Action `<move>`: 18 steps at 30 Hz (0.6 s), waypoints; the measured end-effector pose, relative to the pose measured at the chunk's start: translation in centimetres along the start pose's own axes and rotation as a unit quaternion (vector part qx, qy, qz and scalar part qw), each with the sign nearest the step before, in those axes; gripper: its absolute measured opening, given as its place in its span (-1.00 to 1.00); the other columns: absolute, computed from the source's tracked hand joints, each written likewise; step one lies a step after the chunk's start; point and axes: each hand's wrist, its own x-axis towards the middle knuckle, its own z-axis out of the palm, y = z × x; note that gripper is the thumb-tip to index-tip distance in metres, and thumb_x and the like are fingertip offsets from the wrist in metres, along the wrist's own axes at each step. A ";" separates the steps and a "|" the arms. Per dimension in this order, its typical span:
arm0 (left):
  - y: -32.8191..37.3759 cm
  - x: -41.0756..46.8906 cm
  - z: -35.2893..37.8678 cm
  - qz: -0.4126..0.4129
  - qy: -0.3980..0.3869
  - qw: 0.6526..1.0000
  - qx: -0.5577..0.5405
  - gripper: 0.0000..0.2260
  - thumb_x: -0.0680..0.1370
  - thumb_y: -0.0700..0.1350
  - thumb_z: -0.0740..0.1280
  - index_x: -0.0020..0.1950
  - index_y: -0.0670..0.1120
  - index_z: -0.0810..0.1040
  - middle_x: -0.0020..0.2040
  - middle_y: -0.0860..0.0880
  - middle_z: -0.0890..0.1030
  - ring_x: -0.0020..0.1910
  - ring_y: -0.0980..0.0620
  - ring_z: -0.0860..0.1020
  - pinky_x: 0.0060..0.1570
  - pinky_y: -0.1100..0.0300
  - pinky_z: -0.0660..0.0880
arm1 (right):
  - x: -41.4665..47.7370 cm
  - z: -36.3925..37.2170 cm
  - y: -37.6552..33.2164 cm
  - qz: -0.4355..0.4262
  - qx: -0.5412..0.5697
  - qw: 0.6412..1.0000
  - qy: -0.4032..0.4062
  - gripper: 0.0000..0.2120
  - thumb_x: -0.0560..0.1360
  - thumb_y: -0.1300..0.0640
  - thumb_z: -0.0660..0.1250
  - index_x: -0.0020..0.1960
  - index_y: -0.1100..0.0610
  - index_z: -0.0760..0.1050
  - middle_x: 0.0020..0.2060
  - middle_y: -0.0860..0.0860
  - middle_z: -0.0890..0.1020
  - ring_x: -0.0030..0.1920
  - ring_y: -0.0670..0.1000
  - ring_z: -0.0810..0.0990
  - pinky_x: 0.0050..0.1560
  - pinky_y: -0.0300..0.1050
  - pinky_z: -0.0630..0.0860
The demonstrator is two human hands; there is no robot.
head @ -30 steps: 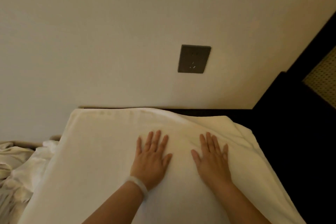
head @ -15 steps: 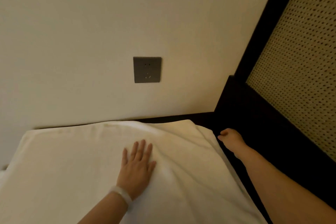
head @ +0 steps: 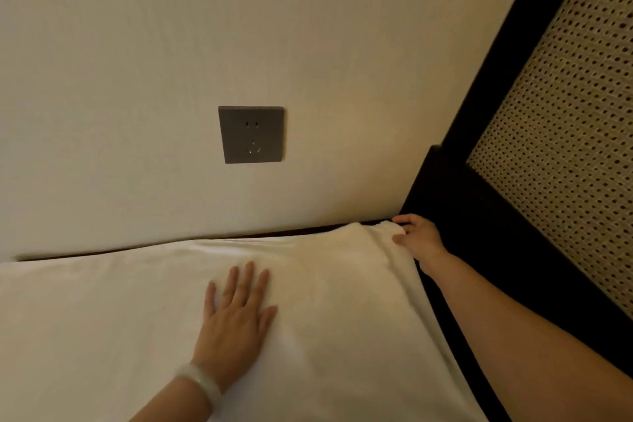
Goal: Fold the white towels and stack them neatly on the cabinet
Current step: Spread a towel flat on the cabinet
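Left hand [head: 236, 322], fingers spread, presses flat on the white towel [head: 102, 319], which lies lengthwise along the wall [head: 137, 79]; right hand [head: 418, 238] pinches its far right corner, nearest for folding leftward

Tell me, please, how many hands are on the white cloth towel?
2. The left hand lies flat near the middle of the white cloth towel; the right hand grips its far right corner, beside the black frame. No others in view.
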 end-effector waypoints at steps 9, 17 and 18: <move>-0.6 2.5 1.2 0.013 -0.006 1.000 0.013 -0.38 0.64 0.21 -0.23 0.52 -0.01 0.35 0.53 -0.05 0.31 0.51 -0.12 0.27 0.43 -0.18 0.13 | 0.8 0.5 -0.1 -0.240 -0.334 0.910 0.052 -0.74 0.43 0.44 0.21 -0.25 0.10 0.37 -0.27 -0.03 0.40 -0.21 0.06 0.43 -0.29 -0.11 0.33; -0.5 2.5 1.2 0.012 0.007 1.000 0.018 -0.37 0.62 0.22 -0.27 0.54 0.02 0.29 0.55 -0.02 0.26 0.54 -0.10 0.21 0.44 -0.15 0.07 | 0.8 1.9 0.4 -0.203 -0.336 0.916 0.086 -0.85 0.45 0.37 0.29 -0.04 0.23 0.59 0.04 0.16 0.47 0.09 0.21 0.44 0.14 0.06 0.42; -0.5 2.5 1.2 0.011 0.007 1.000 0.018 -0.36 0.62 0.22 -0.27 0.54 0.02 0.31 0.55 -0.03 0.27 0.53 -0.10 0.22 0.44 -0.16 0.09 | 0.7 2.2 0.5 -0.210 -0.318 0.921 0.073 -0.79 0.46 0.39 0.29 0.00 0.22 0.62 0.06 0.16 0.49 0.11 0.19 0.44 0.16 0.00 0.41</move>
